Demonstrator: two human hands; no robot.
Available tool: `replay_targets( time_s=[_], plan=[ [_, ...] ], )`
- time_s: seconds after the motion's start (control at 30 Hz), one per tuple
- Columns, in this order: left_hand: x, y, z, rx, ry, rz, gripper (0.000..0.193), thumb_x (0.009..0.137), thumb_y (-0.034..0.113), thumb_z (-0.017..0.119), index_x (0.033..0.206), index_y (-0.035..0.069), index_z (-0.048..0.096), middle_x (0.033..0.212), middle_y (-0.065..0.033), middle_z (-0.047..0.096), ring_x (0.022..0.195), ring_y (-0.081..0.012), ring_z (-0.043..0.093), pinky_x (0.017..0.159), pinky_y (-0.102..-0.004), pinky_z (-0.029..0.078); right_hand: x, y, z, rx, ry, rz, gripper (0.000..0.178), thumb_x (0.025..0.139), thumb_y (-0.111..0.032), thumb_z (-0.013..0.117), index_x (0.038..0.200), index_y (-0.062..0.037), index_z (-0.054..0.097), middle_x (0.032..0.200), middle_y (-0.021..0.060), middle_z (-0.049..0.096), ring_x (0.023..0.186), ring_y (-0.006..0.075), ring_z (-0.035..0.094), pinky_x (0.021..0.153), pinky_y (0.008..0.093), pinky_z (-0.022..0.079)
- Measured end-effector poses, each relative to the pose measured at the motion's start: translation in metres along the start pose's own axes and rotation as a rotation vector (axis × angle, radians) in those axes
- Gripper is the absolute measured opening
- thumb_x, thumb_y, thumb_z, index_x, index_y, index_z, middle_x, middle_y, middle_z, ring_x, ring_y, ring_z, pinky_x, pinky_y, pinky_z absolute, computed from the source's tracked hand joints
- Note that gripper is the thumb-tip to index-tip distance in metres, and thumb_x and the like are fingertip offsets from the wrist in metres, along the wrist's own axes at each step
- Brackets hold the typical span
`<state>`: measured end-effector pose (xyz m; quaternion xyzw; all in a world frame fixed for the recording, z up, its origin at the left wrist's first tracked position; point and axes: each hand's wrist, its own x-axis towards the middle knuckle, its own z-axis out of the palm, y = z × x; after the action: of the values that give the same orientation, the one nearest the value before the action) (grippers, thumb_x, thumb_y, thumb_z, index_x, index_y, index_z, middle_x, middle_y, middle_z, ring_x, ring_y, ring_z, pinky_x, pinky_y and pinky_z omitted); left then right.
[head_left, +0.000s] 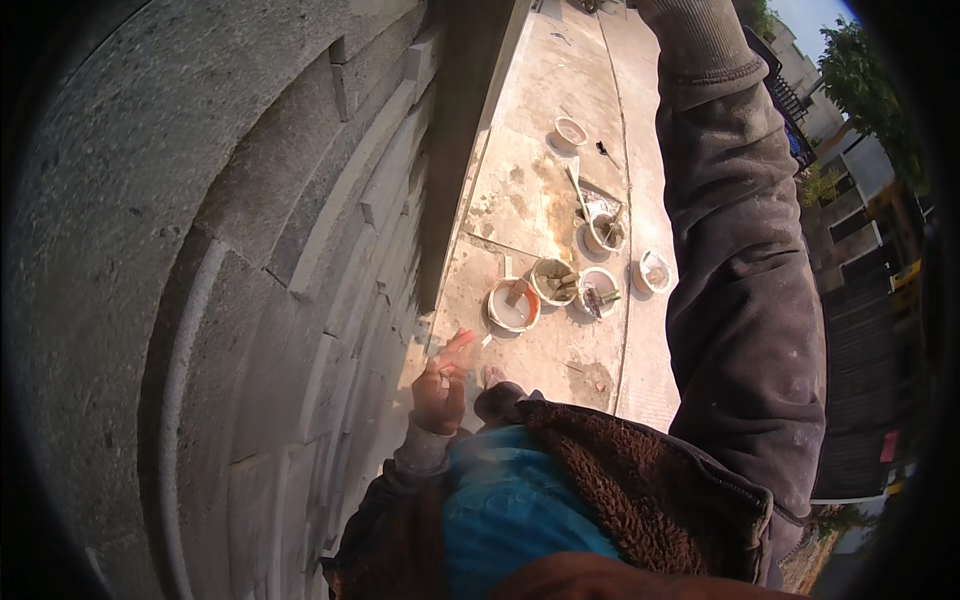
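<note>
Low beside the wall, my left hand (440, 395) is half curled, its fingertips stretched out and slightly blurred. I make out nothing held in it. The nearest thing to it is a round tub (514, 305) with an orange inner wall, pale liquid and a brownish block-like piece inside. My right arm (735, 220), in a dusty dark sleeve, reaches up along the right side. Its hand lies beyond the upper edge of the picture. On the left rises a wall of grey stone strips (330, 250), laid at uneven depths.
More buckets (553, 282) stand on the pale concrete floor (510, 190), some with brushes or sticks in them. One bucket (604, 232) has a long handle leaning nearby. A small bowl (570, 132) sits farther off. Dark fencing (860, 370) and a tree (870, 75) show at right.
</note>
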<state>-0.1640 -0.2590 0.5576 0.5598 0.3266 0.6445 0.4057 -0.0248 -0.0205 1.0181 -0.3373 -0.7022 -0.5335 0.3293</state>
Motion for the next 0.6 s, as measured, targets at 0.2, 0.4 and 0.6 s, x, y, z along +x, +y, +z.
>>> replay_targets(
  time_s=[0.2,0.4,0.6],
  plan=[
    [-0.013,-0.001,-0.014,0.152,0.031,-0.056,0.002,0.101,0.001,0.055,0.103,0.000,0.056,0.132,-0.0291,0.065,0.134,-0.0384,0.058,0.106,-0.0380,0.048,-0.251,-0.152,0.058,0.218,-0.405,-0.336,0.012,0.080,-0.023,0.069,0.076,-0.0131,0.074,0.112,-0.0004,0.058,0.106,0.0173,0.053,0.083,0.0392,0.044],
    [0.009,0.019,-0.009,0.114,0.046,0.215,0.015,0.097,-0.004,0.059,0.105,0.008,0.054,0.127,-0.0240,0.068,0.127,-0.0459,0.062,0.108,-0.0593,0.046,-0.378,-0.161,-0.038,1.279,-0.708,0.703,0.048,0.085,-0.006,0.067,0.134,-0.0072,0.065,0.120,0.0109,0.063,0.111,0.0248,0.065,0.096,0.0387,0.051],
    [0.035,0.035,-0.002,0.070,-0.240,0.489,0.026,0.091,-0.014,0.059,0.101,0.008,0.050,0.123,-0.0207,0.069,0.122,-0.0484,0.063,0.110,-0.0688,0.042,-0.386,-0.154,-0.034,2.116,-0.384,1.659,0.046,0.104,-0.012,0.058,0.146,0.0008,0.047,0.135,0.0102,0.061,0.117,0.0172,0.064,0.098,0.0326,0.054]
  ],
)
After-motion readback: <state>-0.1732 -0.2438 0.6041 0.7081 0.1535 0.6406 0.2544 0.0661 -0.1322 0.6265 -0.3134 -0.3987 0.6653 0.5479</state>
